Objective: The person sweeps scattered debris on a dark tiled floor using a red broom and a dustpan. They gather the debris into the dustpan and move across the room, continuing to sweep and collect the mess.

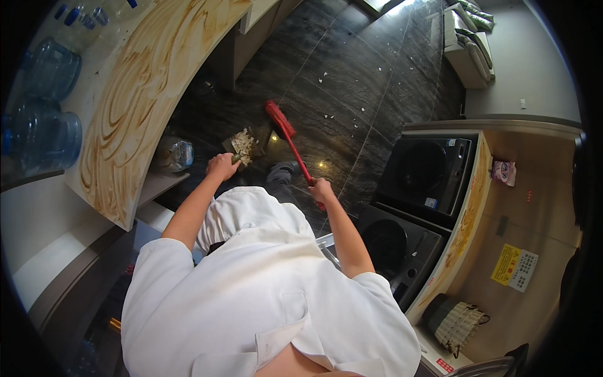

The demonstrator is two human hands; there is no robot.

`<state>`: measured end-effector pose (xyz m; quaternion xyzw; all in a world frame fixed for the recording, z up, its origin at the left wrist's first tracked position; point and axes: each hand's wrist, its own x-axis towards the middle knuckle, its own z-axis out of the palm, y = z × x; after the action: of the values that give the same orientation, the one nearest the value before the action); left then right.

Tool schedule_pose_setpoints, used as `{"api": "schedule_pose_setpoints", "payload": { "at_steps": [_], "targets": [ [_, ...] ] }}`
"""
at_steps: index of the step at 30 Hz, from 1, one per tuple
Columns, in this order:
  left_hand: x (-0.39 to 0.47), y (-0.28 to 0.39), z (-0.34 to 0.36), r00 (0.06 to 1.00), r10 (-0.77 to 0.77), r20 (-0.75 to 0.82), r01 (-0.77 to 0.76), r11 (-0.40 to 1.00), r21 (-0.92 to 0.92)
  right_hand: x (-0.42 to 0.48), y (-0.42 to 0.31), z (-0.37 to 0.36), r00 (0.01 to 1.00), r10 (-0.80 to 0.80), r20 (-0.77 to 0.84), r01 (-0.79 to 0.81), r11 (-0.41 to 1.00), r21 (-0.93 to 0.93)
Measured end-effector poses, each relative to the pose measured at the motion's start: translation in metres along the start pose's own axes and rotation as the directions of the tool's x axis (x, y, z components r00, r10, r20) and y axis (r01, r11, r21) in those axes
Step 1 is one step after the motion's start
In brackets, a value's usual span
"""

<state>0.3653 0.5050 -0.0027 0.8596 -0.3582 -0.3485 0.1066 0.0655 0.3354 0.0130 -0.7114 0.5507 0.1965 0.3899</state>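
Observation:
My left hand (221, 167) is closed on the short greenish handle of a dustpan (258, 143), which lies low over the dark tiled floor. White and tan scraps (242, 144) are heaped in the dustpan. In my right hand (321, 190) is the red handle of a long brush (281, 118). Its head, with red bristles, rests up and to the right of the dustpan, apart from the scraps. Small white bits (325, 75) lie scattered on the floor beyond the brush. My left fingers partly hide the dustpan's handle.
A brown-streaked counter (155, 70) with large blue water bottles (44, 136) runs along the left. Below it, a clear plastic container (176, 154) sits near a shelf. Two black front-loading machines (421, 174) stand at the right under another counter. A sofa (464, 52) is at the far right.

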Motion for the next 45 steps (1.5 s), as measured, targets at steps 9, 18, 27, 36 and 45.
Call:
{"api": "schedule_pose_setpoints", "payload": {
  "at_steps": [9,18,27,36,45],
  "targets": [
    [-0.002,-0.006,0.005,1.000,-0.009,-0.014,0.009,1.000,-0.019,-0.025,-0.004,0.006,0.951,-0.039,0.306,-0.114,0.877,0.466],
    [-0.001,0.001,0.003,1.000,-0.004,0.014,0.005,1.000,-0.016,-0.049,0.007,-0.028,0.972,0.005,0.235,-0.119,0.875,0.470],
    [0.003,-0.004,0.003,1.000,0.015,-0.004,-0.015,1.000,-0.023,-0.054,0.034,-0.022,0.992,0.057,0.116,-0.096,0.929,0.357],
    [0.005,0.000,-0.005,0.999,0.009,-0.045,-0.009,1.000,0.013,-0.017,0.031,0.038,0.990,-0.142,-0.009,0.142,0.983,0.119],
    [-0.006,0.001,0.004,0.996,-0.025,-0.089,0.026,1.000,0.004,-0.049,-0.003,-0.014,0.922,0.003,0.388,-0.268,0.730,0.629]
  ]
}}
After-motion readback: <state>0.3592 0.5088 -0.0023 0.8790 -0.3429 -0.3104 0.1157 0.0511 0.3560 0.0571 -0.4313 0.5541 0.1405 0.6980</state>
